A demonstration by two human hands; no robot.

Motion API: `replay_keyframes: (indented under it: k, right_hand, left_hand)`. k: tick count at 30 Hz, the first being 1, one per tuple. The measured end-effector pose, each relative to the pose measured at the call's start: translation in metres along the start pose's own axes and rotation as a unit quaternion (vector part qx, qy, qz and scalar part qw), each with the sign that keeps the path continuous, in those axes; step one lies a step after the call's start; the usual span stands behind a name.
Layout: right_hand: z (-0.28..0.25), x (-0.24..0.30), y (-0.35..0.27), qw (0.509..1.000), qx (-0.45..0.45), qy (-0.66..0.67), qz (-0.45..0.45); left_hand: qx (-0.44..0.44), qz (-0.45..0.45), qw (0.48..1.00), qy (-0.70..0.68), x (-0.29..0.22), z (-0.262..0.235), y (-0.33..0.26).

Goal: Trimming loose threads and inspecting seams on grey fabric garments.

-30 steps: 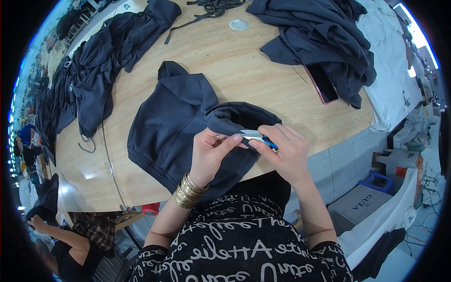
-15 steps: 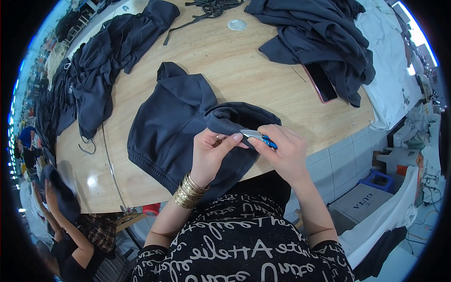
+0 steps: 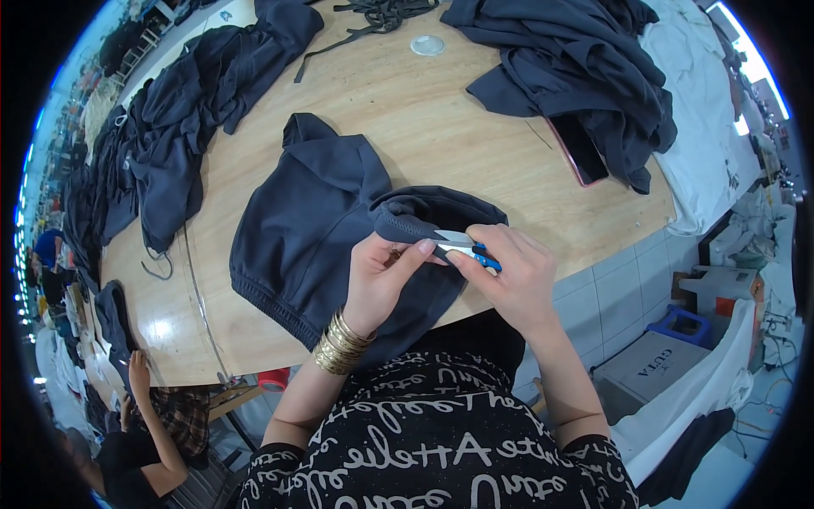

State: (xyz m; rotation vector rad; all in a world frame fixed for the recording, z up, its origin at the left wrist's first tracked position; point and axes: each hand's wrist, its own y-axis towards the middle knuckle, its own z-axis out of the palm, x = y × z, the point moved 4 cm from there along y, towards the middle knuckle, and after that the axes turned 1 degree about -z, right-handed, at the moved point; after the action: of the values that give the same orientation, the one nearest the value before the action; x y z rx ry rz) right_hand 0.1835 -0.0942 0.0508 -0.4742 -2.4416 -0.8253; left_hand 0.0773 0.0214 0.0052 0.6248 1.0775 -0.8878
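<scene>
A dark grey garment (image 3: 301, 216) with a gathered elastic hem lies on the wooden table (image 3: 424, 119) in front of me. My left hand (image 3: 377, 276) pinches a seamed edge of it between thumb and fingers, lifting it a little. In my right hand (image 3: 519, 280) is a pair of thread snips (image 3: 454, 240) with metal blades and blue handles. The blades are spread slightly at the seam, close to my left thumb tip. Folds of cloth and my fingers hide part of the edge.
Dark garments are heaped at the far left (image 3: 203, 93) and far right (image 3: 568, 59). A phone (image 3: 579, 153) lies partly under the right heap. Near the back are dark straps (image 3: 373, 15) and a round clear disc (image 3: 427, 45). Another person's hand (image 3: 138, 373) handles dark cloth at the left edge.
The snips' blades have parted slightly at the seam, while my hands stay nearly in place. At the left, the other person's hands and dark cloth have come down onto the table edge.
</scene>
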Motion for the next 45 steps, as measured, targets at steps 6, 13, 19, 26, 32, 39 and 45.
replay_keyframes:
  k: [6, 13, 19, 26, 32, 39, 45]
  right_hand:
    - [0.0019, 0.0005, -0.0002, 1.000, 0.008, -0.003, -0.004]
    - [0.0037, 0.0022, 0.0011, 1.000, 0.009, 0.001, -0.005]
    - [0.0043, 0.0001, 0.0018, 1.000, 0.012, 0.025, 0.005]
    - [0.0048, -0.0010, 0.0008, 0.999, 0.021, 0.033, 0.014]
    - [0.0053, -0.0015, 0.0005, 0.999, 0.021, 0.034, 0.021]
    - [0.0051, -0.0014, 0.0010, 0.999, 0.013, 0.045, 0.021]
    - [0.0049, -0.0024, 0.0006, 0.998, 0.016, 0.051, 0.025]
  left_hand:
    - [-0.016, -0.001, 1.000, 0.026, 0.0032, -0.0016, -0.0019]
    - [-0.023, 0.004, 0.999, 0.048, 0.0032, -0.0018, -0.0021]
    - [-0.031, 0.008, 0.999, 0.044, 0.0040, -0.0002, -0.0009]
    - [-0.031, 0.012, 0.999, 0.041, 0.0050, 0.0009, -0.0017]
    - [-0.027, 0.008, 0.999, 0.030, 0.0045, 0.0019, -0.0013]
    - [-0.024, 0.006, 0.999, 0.033, 0.0052, 0.0014, -0.0017]
    - [-0.024, 0.011, 0.999, 0.029, 0.0044, 0.0024, -0.0013]
